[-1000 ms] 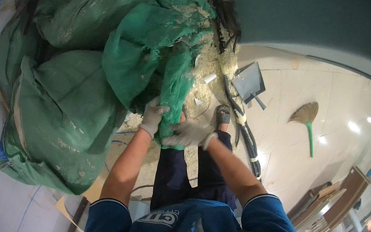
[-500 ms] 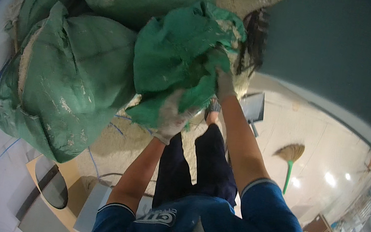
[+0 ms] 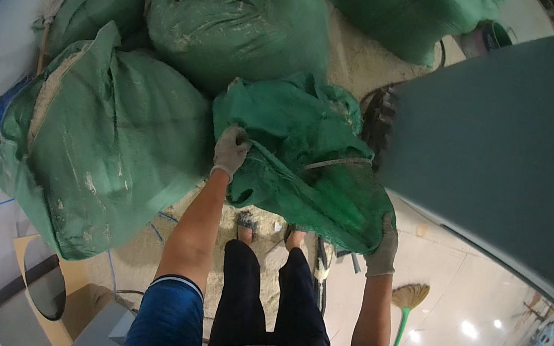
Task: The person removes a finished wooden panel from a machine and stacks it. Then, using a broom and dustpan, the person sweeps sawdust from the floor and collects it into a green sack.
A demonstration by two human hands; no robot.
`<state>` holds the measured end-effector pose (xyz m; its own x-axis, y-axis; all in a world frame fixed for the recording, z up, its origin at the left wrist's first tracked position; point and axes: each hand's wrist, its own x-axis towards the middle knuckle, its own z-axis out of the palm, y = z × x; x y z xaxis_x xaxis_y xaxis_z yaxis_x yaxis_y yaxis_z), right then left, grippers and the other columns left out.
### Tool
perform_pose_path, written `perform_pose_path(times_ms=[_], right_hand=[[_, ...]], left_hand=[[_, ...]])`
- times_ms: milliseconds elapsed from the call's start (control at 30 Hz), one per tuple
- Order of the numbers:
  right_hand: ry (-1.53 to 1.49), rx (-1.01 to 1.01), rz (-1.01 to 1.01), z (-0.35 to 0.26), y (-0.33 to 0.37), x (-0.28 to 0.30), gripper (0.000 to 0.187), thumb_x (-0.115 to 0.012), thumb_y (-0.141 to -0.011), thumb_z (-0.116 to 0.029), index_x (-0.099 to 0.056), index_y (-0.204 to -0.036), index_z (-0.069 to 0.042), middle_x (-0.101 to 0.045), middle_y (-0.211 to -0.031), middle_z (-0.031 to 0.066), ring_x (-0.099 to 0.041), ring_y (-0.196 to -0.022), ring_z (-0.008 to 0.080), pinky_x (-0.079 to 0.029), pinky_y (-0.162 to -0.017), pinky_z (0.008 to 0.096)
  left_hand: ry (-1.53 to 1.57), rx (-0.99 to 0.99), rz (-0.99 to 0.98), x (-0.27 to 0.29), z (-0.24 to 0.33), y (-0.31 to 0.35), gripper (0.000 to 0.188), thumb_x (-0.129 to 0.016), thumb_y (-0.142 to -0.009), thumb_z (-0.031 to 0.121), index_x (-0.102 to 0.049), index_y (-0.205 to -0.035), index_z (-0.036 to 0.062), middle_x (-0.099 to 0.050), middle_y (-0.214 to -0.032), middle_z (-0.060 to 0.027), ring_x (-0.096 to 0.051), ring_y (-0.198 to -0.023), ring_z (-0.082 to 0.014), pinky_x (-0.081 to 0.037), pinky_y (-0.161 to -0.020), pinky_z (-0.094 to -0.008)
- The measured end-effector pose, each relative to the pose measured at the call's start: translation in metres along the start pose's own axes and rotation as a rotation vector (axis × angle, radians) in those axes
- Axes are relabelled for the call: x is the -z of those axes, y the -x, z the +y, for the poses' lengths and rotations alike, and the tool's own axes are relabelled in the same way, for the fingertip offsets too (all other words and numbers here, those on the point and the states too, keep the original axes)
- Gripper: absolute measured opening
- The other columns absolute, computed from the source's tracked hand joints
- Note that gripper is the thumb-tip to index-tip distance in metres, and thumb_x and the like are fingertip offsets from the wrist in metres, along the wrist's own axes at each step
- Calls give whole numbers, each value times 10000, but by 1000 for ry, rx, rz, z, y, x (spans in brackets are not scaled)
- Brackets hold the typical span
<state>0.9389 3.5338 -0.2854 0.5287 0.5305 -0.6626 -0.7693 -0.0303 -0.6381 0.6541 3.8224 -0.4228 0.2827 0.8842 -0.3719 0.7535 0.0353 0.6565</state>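
Note:
Stretched out between my two gloved hands is a green woven sack [image 3: 299, 122], its mouth spread wide and its inner side showing. My left hand [image 3: 230, 150] is closed on the sack's rim at the left. At the right end my right hand [image 3: 383, 248] grips the edge, with its fingertips partly behind the cloth. A pale strip lies across the sack's opening. Both gloves are light grey. Just left of the sack stands a bulging green sack [image 3: 129, 142] dusted with pale powder.
More full green sacks [image 3: 239, 22] stand at the far side. A large grey-blue machine panel [image 3: 494, 128] rises at the right, beside a dark bucket [image 3: 493, 37]. Sawdust-like powder [image 3: 171, 243] covers the floor near my feet. A broom [image 3: 406, 306] lies to the right; a cut-out board [image 3: 68, 278] is at lower left.
My hands have moved apart, the left one up and left, the right one down and right. The bunched sack is now pulled wide, with its mouth opened.

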Motion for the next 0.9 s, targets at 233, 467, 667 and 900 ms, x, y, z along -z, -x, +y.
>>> perform_pose_path(times_ms=[233,467,667,900], right_hand=[[45,7,77,5,42,66,429,-535,-995,-305,-523,-1276,19,-622,-1203,143,-635,-1049,253,-552,-877,397],[82,36,172,4,68,93,419,-500,-1012,-308,-526,-1279,14,-622,-1200,131,-633,-1050,230,-542,-886,371],[-105,56,67,25,52,20,404,-473,-1024,-281,-507,-1311,2,-634,-1142,96,-640,-960,190,-546,-820,317],[-151,41,-68,-3,52,-134,351,-580,-976,-302,-594,-1184,-20,-649,-1100,78,-643,-897,198,-546,-777,351]], left_hand=[[-640,-139,299,-12,62,31,742,-713,-805,424,-361,-1431,233,-305,-1522,-124,-309,-1350,-445,-282,-1072,-603],[-405,216,-170,-7,-4,-29,377,-633,-873,315,-597,-1241,245,-415,-1462,-90,-367,-1338,-349,-280,-1104,-529],[72,-37,-23,57,5,-55,445,-596,-887,152,-512,-1318,83,-527,-1356,-126,-500,-1253,-305,-402,-1051,-416],[-387,4,159,152,107,-51,627,-663,-832,130,-437,-1415,79,-506,-1385,-135,-454,-1313,-286,-410,-1070,-364]])
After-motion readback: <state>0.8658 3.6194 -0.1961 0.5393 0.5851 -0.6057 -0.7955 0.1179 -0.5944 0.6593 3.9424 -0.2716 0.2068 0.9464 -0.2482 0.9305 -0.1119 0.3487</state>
